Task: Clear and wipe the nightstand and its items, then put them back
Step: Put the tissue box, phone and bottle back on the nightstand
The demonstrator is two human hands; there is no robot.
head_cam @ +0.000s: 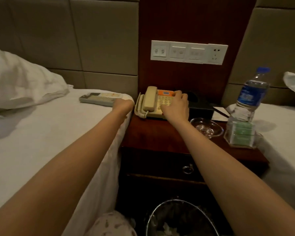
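A beige telephone [151, 101] with an orange display stands at the back left of the dark wooden nightstand [153, 135]. My right hand [176, 106] lies over its keypad, fingers curled over the phone's far right edge. My left hand [123, 105] is at the corner of the left bed, between a grey remote control [99, 97] lying on the sheet and the phone's left side; its fingers are hidden. On the nightstand's right half sit a black box [201, 107], a glass ashtray [207, 127], a notepad with a pen [220, 113], a water bottle [250, 97] and a clear holder of green packets [241, 135].
White beds flank the nightstand, the left one [41, 133] with a pillow [19, 79]. A white switch and socket panel [188, 52] is on the wooden wall panel above. A drawer with a ring pull [187, 168] is below the top, and a wire wastebasket [180, 218] stands on the floor.
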